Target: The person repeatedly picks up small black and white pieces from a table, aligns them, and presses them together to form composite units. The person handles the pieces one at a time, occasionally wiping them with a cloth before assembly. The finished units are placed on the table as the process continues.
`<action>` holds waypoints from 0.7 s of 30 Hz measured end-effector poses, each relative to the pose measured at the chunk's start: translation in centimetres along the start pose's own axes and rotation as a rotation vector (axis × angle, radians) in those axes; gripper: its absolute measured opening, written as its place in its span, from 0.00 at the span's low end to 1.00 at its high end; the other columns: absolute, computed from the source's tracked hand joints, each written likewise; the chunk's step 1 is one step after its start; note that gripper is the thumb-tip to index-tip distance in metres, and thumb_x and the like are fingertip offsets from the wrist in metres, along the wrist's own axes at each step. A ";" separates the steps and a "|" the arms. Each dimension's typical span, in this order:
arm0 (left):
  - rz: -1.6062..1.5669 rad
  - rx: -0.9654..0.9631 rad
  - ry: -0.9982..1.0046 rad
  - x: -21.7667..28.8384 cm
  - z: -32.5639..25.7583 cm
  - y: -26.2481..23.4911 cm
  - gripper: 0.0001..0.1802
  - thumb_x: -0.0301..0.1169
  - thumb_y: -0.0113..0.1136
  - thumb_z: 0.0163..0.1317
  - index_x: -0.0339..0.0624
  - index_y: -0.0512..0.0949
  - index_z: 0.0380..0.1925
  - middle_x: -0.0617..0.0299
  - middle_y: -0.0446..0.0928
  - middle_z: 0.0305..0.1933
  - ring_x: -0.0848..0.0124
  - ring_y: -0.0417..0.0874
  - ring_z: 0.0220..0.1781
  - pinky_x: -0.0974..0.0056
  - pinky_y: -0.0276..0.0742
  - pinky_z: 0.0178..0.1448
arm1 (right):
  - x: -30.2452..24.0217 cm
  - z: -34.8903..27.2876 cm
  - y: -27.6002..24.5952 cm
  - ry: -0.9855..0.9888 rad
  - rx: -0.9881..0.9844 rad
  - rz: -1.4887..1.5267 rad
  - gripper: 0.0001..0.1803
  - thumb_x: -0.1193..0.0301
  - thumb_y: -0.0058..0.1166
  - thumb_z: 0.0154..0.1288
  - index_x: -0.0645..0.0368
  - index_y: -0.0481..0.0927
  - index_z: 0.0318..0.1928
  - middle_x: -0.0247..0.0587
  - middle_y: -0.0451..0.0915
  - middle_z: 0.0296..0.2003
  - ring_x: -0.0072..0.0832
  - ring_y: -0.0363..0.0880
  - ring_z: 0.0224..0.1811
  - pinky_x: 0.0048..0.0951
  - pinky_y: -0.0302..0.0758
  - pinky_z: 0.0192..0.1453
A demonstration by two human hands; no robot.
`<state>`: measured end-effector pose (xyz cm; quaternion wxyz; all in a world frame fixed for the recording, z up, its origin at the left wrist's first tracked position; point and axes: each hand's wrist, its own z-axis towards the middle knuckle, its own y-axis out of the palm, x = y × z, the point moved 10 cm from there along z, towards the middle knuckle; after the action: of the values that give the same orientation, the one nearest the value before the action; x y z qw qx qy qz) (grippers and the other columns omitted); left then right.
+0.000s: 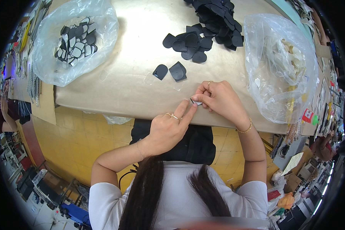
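Observation:
My right hand (217,97) pinches a small dark flat piece (196,102) with a pale edge at the near edge of the tan table (119,84). My left hand (168,128) reaches in from below, its index finger touching that same piece. Just beyond my hands lie two black rounded flat pieces (172,71) on the table. A larger heap of the same black pieces (211,23) spreads across the far middle of the table.
A clear plastic bag with black and white pieces (74,36) sits at the far left. Another clear bag holding pale pieces (283,61) stands at the right. Yellow tiled floor (84,138) shows below the table edge; cluttered shelves ring the view.

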<state>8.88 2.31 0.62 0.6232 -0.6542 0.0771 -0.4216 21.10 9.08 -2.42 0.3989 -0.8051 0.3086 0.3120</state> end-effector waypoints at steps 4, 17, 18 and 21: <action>0.047 -0.028 -0.011 0.2 0.1 0.4 0.34 0.25 0.67 0.48 0.44 0.79 0.61 0.56 0.76 0.64 0.69 0.82 0.24 0.65 0.78 0.28 | -0.5 -0.4 0.0 -0.094 0.074 -0.123 0.12 0.64 0.66 0.64 0.61 0.83 0.33 0.38 0.81 0.18 0.31 0.81 0.20 0.31 0.73 0.27; 0.240 -0.054 0.138 1.5 0.5 0.4 0.28 0.26 0.64 0.53 0.41 0.82 0.58 0.56 0.77 0.68 0.75 0.73 0.18 0.69 0.74 0.26 | -0.1 -5.5 -1.5 -0.201 0.740 -0.497 0.20 0.56 0.73 0.55 0.49 0.80 0.43 0.30 0.76 0.38 0.32 0.72 0.45 0.40 0.57 0.54; 0.241 -0.056 0.140 1.5 0.5 0.4 0.28 0.26 0.64 0.53 0.41 0.82 0.58 0.56 0.77 0.67 0.75 0.73 0.18 0.69 0.74 0.26 | 0.2 -5.4 -1.3 -0.191 0.739 -0.494 0.20 0.56 0.72 0.55 0.49 0.80 0.43 0.29 0.76 0.39 0.32 0.71 0.46 0.41 0.56 0.54; 0.220 -0.053 0.137 1.2 0.4 0.5 0.28 0.26 0.64 0.53 0.41 0.82 0.58 0.56 0.77 0.67 0.75 0.73 0.18 0.68 0.75 0.26 | 0.7 -5.0 -0.8 -0.173 0.734 -0.477 0.18 0.57 0.72 0.56 0.48 0.81 0.44 0.28 0.76 0.41 0.33 0.70 0.48 0.41 0.55 0.54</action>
<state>10.11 1.74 0.81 0.6413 -0.6279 0.2019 -0.3921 23.45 5.12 -0.13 0.7434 -0.6299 0.1701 0.1471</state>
